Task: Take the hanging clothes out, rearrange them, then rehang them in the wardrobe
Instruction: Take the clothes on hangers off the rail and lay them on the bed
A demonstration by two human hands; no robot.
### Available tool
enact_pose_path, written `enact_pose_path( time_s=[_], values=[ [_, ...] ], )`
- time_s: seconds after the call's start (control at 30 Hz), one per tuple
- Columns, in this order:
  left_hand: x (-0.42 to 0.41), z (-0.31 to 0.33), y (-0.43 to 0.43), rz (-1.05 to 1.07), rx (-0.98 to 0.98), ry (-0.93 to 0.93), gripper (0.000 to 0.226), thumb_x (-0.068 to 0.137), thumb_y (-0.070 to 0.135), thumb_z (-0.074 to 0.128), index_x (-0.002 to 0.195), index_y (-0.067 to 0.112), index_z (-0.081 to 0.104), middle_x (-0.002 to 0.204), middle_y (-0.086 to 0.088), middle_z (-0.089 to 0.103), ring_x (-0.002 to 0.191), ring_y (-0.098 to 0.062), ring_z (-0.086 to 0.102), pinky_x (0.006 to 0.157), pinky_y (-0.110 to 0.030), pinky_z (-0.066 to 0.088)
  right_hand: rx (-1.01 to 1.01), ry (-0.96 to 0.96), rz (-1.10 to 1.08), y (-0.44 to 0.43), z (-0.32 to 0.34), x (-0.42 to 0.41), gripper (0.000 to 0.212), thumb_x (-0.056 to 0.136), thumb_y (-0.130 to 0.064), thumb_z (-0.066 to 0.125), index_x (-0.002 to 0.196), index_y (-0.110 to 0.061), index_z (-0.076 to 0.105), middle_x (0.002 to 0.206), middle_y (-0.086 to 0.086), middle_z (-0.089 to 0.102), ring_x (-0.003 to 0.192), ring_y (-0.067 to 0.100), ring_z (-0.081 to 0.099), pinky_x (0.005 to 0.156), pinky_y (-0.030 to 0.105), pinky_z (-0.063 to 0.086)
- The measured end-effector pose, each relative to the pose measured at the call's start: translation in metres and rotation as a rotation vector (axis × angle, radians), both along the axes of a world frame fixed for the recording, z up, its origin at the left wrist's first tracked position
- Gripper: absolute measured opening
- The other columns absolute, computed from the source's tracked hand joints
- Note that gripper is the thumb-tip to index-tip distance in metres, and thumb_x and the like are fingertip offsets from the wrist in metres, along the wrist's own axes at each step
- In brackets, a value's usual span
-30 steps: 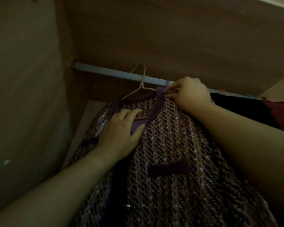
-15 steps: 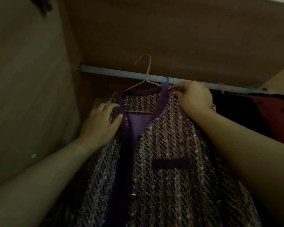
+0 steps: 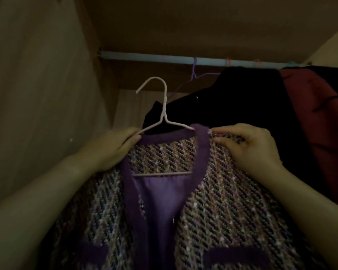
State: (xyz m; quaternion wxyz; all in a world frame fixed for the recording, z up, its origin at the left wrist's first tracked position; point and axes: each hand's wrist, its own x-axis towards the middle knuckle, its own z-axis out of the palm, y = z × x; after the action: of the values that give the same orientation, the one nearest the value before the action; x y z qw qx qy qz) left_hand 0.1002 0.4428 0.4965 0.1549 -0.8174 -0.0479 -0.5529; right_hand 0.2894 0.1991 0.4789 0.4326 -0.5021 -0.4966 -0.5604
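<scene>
1. Tweed jacket: nearest item, filling the lower view between my forearms. Woven in purple, pink and dark threads, with solid purple trim round the neckline and down the front opening, and purple lining showing in the gap. Two purple pocket bands cross the front low down (one on each side).

2. Left grip: closed round the jacket's shoulder on my left, thumb lying beside the hanger's sloping wire.

3. Right grip: pinching the jacket's other shoulder, thumb under and fingers on top of the tweed, just beside the purple neck trim.

4. Pale pink hanger: thin wire, carrying the jacket. Its lower bar shows across the neck opening. Its hook stands upright in free air, below the rail and not touching it.

5. Black garment: hanging just behind the jacket, to the right.

6. Dark red garment: beside the black one, further right.

7. Purple hanger: hooked on the rail, one arm running into the black garment.

8. Rail: pale blue bar across the wardrobe, fixed at the left side panel.
</scene>
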Motion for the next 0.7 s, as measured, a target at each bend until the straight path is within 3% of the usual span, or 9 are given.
enact_pose_path(
  time_s=[0.1,0.2,0.33,0.4,0.57,0.7],
  values=[
    [-0.009,-0.042,-0.018,-0.095,-0.06,-0.095,0.045,0.084,0.062,0.026,0.093,0.033,0.059,0.081,0.002,0.067,0.076,-0.02,0.062,0.064,-0.036,0.046,-0.098,0.017,0.019,-0.016,-0.029,0.005,0.021,0.083,-0.029,0.068,0.104,-0.028,0.071,0.088,-0.008,0.066,0.077,0.015,0.063,0.063,0.038,0.052],
    [-0.018,-0.073,-0.043,-0.069,-0.08,-0.215,0.041,0.085,0.058,0.033,0.083,0.028,0.06,0.065,0.001,0.064,0.062,-0.021,0.061,0.053,-0.035,0.044,-0.221,-0.029,-0.073,-0.036,-0.057,-0.007,0.033,0.086,-0.041,0.057,0.118,-0.033,0.063,0.097,-0.014,0.06,0.083,0.01,0.061,0.068,0.036,0.053],
    [-0.033,-0.094,-0.095,-0.033,-0.039,-0.314,0.027,0.087,0.048,0.047,0.083,0.028,0.065,0.067,0.0,0.066,0.063,-0.027,0.062,0.05,-0.028,0.034,-0.257,-0.012,-0.087,-0.063,-0.089,-0.032,0.044,0.089,-0.05,0.051,0.13,-0.034,0.052,0.103,-0.015,0.055,0.088,0.008,0.057,0.074,0.033,0.051],
    [-0.044,-0.1,-0.122,-0.08,-0.046,-0.331,0.025,0.087,0.046,0.049,0.083,0.028,0.066,0.066,0.001,0.065,0.063,-0.026,0.061,0.05,-0.027,0.031,-0.198,-0.008,-0.117,-0.085,-0.1,-0.05,0.045,0.087,-0.048,0.051,0.129,-0.031,0.054,0.096,-0.009,0.055,0.08,0.011,0.056,0.068,0.035,0.05],
    [-0.082,-0.123,-0.195,-0.161,-0.067,-0.362,0.023,0.09,0.045,0.049,0.089,0.027,0.064,0.073,-0.002,0.067,0.07,-0.032,0.063,0.051,-0.027,0.03,0.027,-0.094,-0.419,-0.166,-0.12,-0.122,0.037,0.088,-0.046,0.049,0.117,-0.026,0.063,0.084,-0.002,0.06,0.072,0.017,0.06,0.05,0.03,0.048],
    [-0.121,-0.153,-0.258,-0.262,-0.101,-0.322,0.022,0.089,0.042,0.052,0.091,0.024,0.066,0.077,-0.005,0.068,0.073,-0.033,0.064,0.053,-0.026,0.026,0.035,-0.071,-0.526,-0.237,-0.154,-0.184,0.035,0.089,-0.046,0.049,0.115,-0.027,0.064,0.082,-0.001,0.062,0.07,0.019,0.063,0.048,0.032,0.049]
  ],
)
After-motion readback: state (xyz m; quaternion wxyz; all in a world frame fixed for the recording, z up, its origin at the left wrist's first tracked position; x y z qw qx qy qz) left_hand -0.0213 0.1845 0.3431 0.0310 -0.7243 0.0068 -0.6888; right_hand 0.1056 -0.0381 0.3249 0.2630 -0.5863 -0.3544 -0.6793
